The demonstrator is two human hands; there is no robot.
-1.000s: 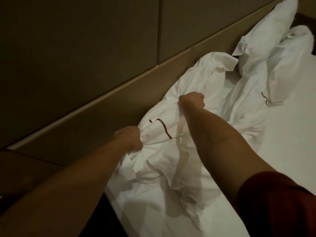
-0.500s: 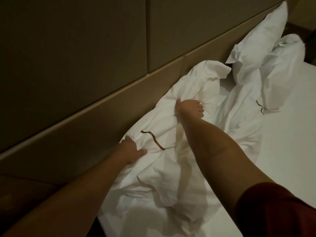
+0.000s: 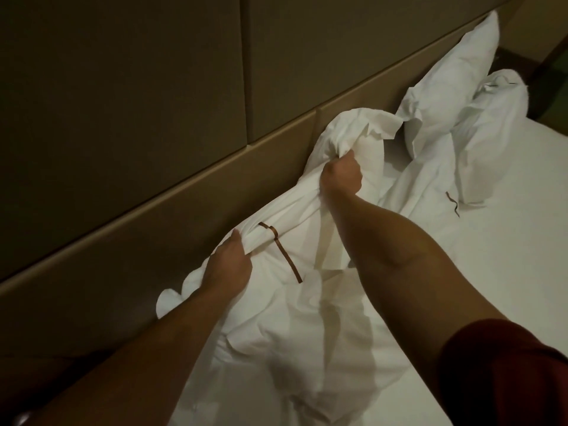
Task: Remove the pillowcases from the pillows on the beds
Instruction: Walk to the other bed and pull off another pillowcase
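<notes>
Fingers of my left hand curl round a bunched fold of the pillowcase by its brown trim; my right hand fists a twisted wad farther up, against the headboard. I should pull the two grips apart steadily so the thin, creased white cotton slides off rather than knots. Two plump pillows lean beyond on the smooth sheet.
</notes>
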